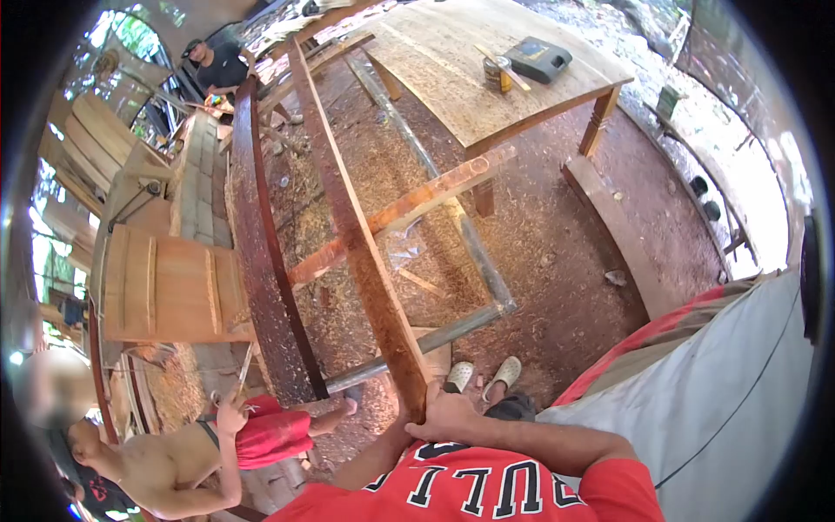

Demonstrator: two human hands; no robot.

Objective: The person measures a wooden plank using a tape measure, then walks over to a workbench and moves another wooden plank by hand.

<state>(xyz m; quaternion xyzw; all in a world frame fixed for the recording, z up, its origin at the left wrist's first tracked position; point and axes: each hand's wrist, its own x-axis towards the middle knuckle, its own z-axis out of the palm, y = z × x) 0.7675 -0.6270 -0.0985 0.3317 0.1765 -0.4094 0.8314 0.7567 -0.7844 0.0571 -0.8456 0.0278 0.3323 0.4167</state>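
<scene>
A long reddish-brown wooden beam (361, 252) runs from my chest away to the far end of the workspace. My right hand (448, 413) is closed around its near end. My left forearm (383, 452) reaches to the same end from the other side; the beam and my right hand hide the left fingers. Midway along, the beam rests on an orange-brown crosspiece (435, 191). To the left lies a wider dark red plank (265, 261), roughly parallel to the beam. Below them a grey metal frame (474, 252) stands over the sawdust.
At lower left a person in red shorts (270, 431) holds a thin stick-like thing. Another person in a dark shirt (217, 70) is at the far end. A wooden table (435, 61) carries a can (498, 76) and a black case (539, 59). A grey sheet (722, 383) hangs at right.
</scene>
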